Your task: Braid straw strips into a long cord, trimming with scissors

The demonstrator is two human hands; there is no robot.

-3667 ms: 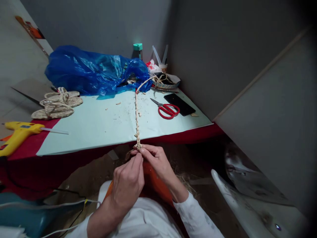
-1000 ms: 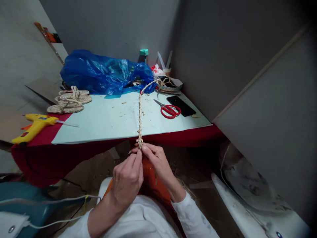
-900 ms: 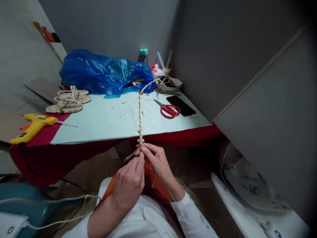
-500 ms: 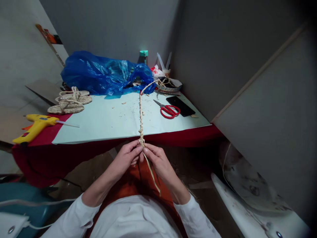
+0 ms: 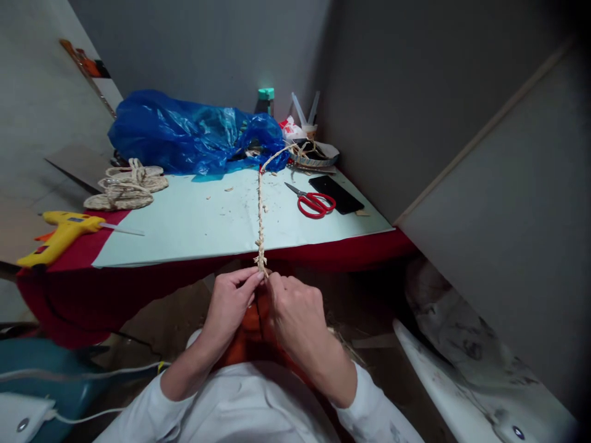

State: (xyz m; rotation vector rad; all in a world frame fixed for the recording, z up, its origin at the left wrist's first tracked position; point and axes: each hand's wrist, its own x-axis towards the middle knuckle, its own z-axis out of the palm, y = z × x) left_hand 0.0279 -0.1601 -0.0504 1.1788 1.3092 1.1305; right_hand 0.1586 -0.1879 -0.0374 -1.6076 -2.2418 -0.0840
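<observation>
A pale straw braid (image 5: 260,215) stretches from the far side of the table down to its near edge, where both hands meet at its end. My left hand (image 5: 233,301) is closed, pinching the end of the braid between thumb and forefinger. Close beside it, my right hand (image 5: 298,311) is turned back-up with its fingers curled in at the same end. What the right fingertips grip is mostly hidden behind the hand; the loose strands do not show. Short fibre ends stick out of the braid just above the fingers.
Red-handled scissors (image 5: 316,204) and a black phone (image 5: 337,194) lie right of the braid. A yellow glue gun (image 5: 64,237) and woven straw soles (image 5: 127,187) are at the left. Behind are a blue plastic bag (image 5: 184,135), a green-capped bottle (image 5: 266,101) and a round tray (image 5: 323,161).
My right hand has rolled over from a thumb-up pinch to back-up, curled fingers. The loose strand that hung below the hands is now out of sight. My left hand keeps its pinch.
</observation>
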